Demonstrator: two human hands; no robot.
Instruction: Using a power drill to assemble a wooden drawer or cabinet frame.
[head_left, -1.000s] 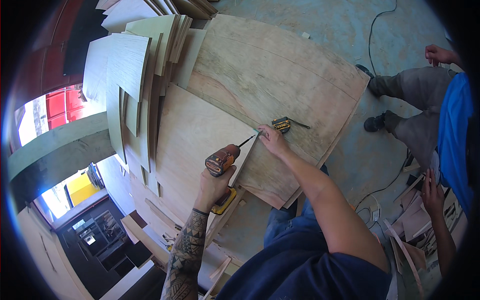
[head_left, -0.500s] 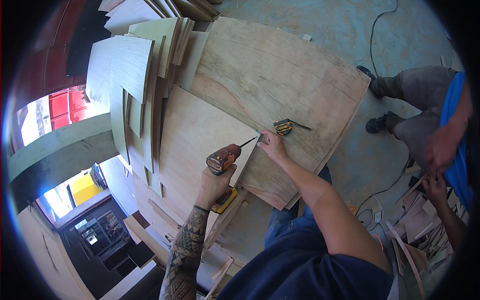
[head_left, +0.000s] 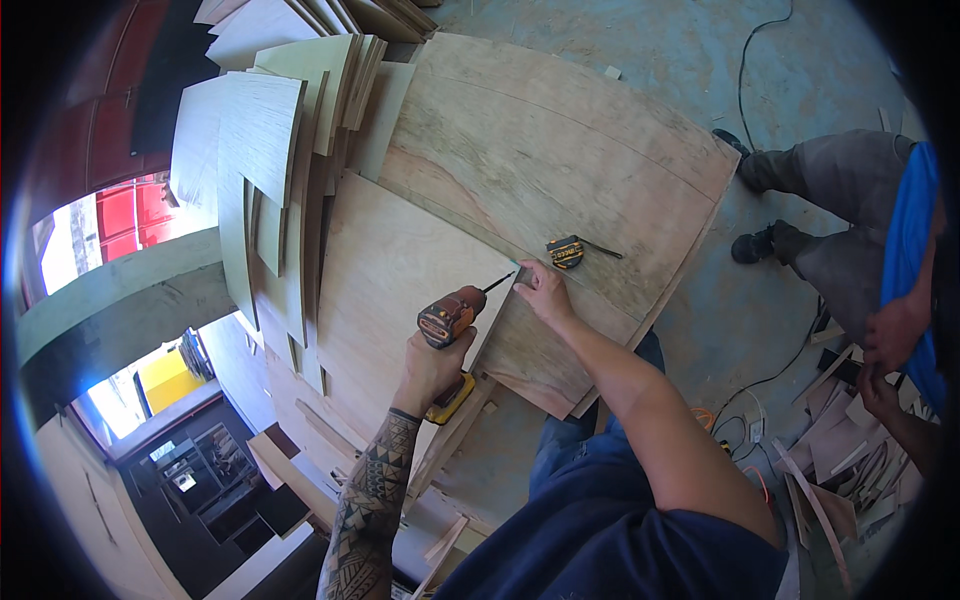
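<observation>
My left hand (head_left: 436, 366) is wrapped round the grip of a cordless drill (head_left: 450, 318) with a yellow battery at its base. Its long thin bit points to the right, the tip at the corner of a pale plywood panel (head_left: 410, 245). At that same corner my right hand (head_left: 545, 292) pinches the panel's edge between thumb and fingers, right beside the bit tip. Whether a small screw sits between them is too small to tell. A black and yellow tape measure (head_left: 566, 252) lies just beyond my right hand on a larger plywood sheet (head_left: 560, 130) under the panel.
Stacked plywood boards (head_left: 245, 140) lean at the left of the panel. To the right another person (head_left: 850, 190) sits or crouches, hands together, near a heap of wood offcuts (head_left: 840, 430). A dark cable (head_left: 742, 80) runs over the blue-grey floor (head_left: 660, 50).
The drill has shifted very slightly to the right and away from me. My right hand stays at the corner. The other person's hands have moved, and the upper body has leaned further right.
</observation>
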